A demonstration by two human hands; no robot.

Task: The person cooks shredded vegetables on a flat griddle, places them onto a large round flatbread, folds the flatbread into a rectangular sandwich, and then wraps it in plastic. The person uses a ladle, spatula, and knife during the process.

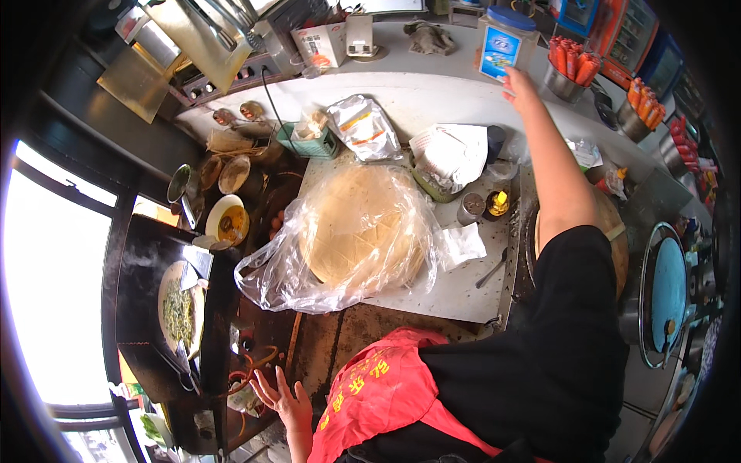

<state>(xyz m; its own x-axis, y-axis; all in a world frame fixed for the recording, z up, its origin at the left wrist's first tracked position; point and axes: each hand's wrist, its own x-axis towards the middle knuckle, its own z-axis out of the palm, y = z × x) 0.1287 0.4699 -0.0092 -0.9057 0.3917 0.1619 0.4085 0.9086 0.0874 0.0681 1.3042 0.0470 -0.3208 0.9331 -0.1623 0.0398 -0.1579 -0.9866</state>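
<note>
My right hand reaches over the far counter, its fingers by the lower edge of the blue label on a clear jar with a blue lid. Whether the fingertips touch the jar cannot be told; nothing shows in that hand. Low in the view, my left hand hovers with fingers spread and holds nothing. Left of it, a steaming round flatbread with shredded greens lies on a dark griddle, a metal scraper at its upper edge. Before me, a stack of thin round flatbreads sits inside clear plastic.
A bowl of beaten egg stands beyond the griddle. On the worktop are a shaker, a yellow-capped bottle and a spoon. Metal cups of red-wrapped sticks line the counter. A blue-topped round pot is at right.
</note>
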